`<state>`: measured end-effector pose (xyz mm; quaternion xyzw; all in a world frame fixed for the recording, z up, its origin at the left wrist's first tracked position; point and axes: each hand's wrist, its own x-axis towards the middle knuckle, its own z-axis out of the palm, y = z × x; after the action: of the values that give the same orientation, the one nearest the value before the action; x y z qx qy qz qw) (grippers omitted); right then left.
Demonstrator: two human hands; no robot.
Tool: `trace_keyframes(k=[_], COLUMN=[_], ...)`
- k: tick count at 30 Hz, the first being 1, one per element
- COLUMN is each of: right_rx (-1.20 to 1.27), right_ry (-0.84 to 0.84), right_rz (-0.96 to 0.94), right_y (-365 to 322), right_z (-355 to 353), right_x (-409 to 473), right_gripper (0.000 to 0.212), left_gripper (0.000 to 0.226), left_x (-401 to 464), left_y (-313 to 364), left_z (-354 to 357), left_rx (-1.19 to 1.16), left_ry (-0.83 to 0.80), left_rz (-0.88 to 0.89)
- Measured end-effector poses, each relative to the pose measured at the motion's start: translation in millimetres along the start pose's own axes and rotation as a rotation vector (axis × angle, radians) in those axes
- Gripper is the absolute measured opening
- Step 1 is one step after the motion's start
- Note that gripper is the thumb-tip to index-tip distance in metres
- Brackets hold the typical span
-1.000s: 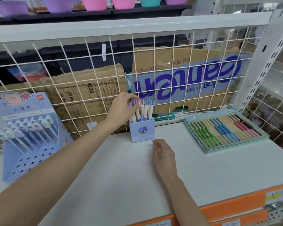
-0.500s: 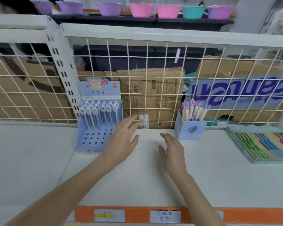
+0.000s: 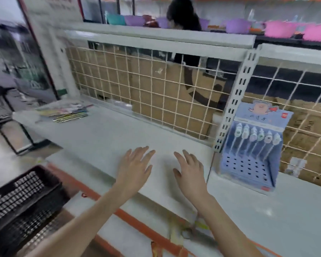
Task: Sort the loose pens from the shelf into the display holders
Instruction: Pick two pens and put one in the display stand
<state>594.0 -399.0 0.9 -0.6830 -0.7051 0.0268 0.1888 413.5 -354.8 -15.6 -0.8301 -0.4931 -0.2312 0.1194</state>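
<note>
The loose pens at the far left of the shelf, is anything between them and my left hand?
Nothing visible. Bare white shelf runs from the open left hand to the loose pens heaped at its far left end.

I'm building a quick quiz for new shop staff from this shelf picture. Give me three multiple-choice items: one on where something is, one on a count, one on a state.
1. Where does the pile of loose pens lie on the shelf?
A. far left end
B. between the hands
C. inside the blue holder

2. How many pens stand in the blue holder?
A. two
B. six
C. ten

3. What are the left hand and right hand doing?
A. both gripping pens
B. one holds a box
C. both open and holding nothing

Answers:
1. A, the pile sits at the shelf's far left, well away from the hands.
2. B, six capped pens form one row at the holder's top.
3. C, the fingers are spread over bare shelf.
</note>
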Motion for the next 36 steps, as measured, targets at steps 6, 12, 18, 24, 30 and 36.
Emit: trace_keyframes(k=[6,12,18,24,30,36], right_rx=[0.039,0.066,0.138,0.223,0.315,0.372], right_ry=[-0.106,-0.198,-0.249,-0.307,-0.316,-0.273], right_rz=[-0.171,-0.268,-0.269,-0.248,-0.190,-0.153], right_y=[-93,-133,-159,-197,-229,-241], right_z=[38,67,108,159,191,218], right_x=[40,73,134,225,319,382], right_gripper=[0.053,0.052,0.050,0.049,0.048,0.041], left_gripper=[0.040,0.042,0.042,0.042,0.042,0.028], left_x=[-44,-65,-48,5,61,89], left_y=[-103,-159,-222,-301,-370,-411], left_z=[-29,-23,-2,15,38,63], left_rx=[0.001,-0.056,-0.085,-0.083,-0.070,-0.043], left_ry=[-0.046,0.000,-0.010,-0.063,-0.162,-0.136], left_rz=[-0.253,-0.426,-0.504,-0.561,-0.557,-0.483])
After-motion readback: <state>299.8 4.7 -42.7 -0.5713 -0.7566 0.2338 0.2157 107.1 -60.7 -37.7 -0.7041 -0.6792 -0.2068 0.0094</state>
